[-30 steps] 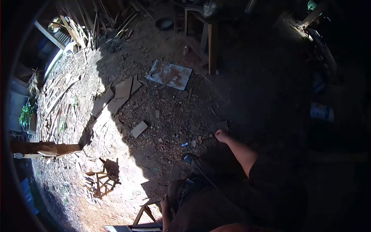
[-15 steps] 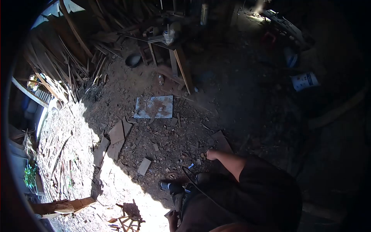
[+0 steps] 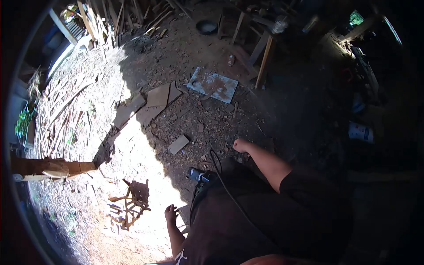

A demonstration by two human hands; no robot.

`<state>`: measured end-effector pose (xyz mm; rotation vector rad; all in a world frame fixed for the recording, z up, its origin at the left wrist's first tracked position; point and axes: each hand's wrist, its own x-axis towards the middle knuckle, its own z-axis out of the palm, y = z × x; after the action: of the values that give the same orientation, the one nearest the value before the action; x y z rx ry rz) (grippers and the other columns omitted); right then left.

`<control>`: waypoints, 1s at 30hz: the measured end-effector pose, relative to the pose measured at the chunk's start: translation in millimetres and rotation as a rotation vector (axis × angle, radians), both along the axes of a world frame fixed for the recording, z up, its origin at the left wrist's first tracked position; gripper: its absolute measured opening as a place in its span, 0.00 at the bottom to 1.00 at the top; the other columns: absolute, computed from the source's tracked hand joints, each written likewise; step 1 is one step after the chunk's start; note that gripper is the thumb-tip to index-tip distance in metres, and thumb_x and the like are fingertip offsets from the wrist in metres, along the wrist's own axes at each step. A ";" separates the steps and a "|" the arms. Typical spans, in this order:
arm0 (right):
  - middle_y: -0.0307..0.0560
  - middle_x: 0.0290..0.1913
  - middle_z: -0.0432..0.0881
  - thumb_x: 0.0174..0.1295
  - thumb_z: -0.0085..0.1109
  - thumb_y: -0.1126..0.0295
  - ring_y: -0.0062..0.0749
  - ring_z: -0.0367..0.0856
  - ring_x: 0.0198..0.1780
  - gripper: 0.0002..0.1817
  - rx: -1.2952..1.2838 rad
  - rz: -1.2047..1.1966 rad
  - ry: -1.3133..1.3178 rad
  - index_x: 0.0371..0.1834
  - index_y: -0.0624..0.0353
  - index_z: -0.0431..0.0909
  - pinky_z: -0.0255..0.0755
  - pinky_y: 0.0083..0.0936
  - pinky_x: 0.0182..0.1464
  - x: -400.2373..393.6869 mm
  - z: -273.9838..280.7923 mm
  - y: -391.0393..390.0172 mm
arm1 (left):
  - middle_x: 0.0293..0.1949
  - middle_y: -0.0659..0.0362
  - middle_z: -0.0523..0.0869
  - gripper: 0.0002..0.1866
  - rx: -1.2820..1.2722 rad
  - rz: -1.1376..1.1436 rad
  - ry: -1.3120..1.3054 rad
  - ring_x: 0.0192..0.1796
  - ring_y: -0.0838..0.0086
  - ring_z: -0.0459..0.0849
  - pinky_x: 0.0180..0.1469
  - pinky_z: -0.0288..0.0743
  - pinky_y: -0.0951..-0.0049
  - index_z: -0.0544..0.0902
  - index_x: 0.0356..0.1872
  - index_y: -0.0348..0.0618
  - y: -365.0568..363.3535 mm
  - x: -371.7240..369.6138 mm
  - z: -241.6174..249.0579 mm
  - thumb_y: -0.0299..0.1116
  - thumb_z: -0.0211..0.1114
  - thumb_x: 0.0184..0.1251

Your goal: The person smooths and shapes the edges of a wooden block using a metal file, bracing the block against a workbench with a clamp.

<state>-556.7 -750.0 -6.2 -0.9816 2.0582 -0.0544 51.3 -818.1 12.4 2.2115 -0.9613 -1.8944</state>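
My left hand (image 3: 171, 213) hangs over the sunlit ground at the lower left, its fingers loosely bent and apart, with nothing visible in them. My right hand (image 3: 240, 145) is held out over the shaded, chip-covered floor, curled into a loose fist, and no object sticks out of it. A black cord (image 3: 229, 191) loops across the front of my dark shirt. Below it one shoe (image 3: 195, 174) shows. Nearest to the hands on the floor lies a small flat board (image 3: 178, 144). Neither hand touches anything that I can see.
A wooden frame of sticks (image 3: 130, 204) stands in the sun left of me. A wooden beam (image 3: 57, 168) juts in from the left. Ahead lie thin boards (image 3: 158, 96), a dusty white panel (image 3: 213, 85) and a black basin (image 3: 206, 27). A white bucket (image 3: 360, 132) is at right.
The view has swung left and down, so the floor things sit higher and further right. My left arm has come further into view, its hand now out over sunlit ground. My right hand stays curled.
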 end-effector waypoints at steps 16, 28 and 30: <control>0.46 0.41 0.88 0.69 0.61 0.68 0.28 0.87 0.41 0.13 0.258 0.507 -0.260 0.52 0.62 0.84 0.83 0.29 0.44 79.9 1.0 -266.5 | 0.40 0.56 0.90 0.18 0.129 0.535 -0.209 0.40 0.72 0.89 0.44 0.83 0.69 0.85 0.53 0.36 139.9 53.6 0.1 0.41 0.64 0.75; 0.38 0.35 0.86 0.70 0.61 0.64 0.22 0.82 0.33 0.10 0.295 0.748 -0.222 0.46 0.57 0.84 0.74 0.25 0.27 160.2 -47.8 -493.3 | 0.23 0.58 0.84 0.22 -0.002 0.836 -0.156 0.28 0.73 0.83 0.37 0.78 0.67 0.87 0.40 0.38 46.5 -25.6 67.3 0.48 0.57 0.81; 0.38 0.33 0.85 0.70 0.62 0.62 0.21 0.82 0.31 0.10 0.316 0.931 -0.142 0.40 0.57 0.83 0.73 0.24 0.26 203.3 -39.8 -524.8 | 0.20 0.57 0.81 0.28 -0.013 0.761 -0.283 0.26 0.72 0.82 0.34 0.76 0.65 0.87 0.32 0.38 41.8 -22.0 76.6 0.53 0.53 0.82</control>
<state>-353.3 -1274.8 -46.0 -1.5663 1.2656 0.6433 29.2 -776.3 89.0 2.3807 -0.0832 -1.2468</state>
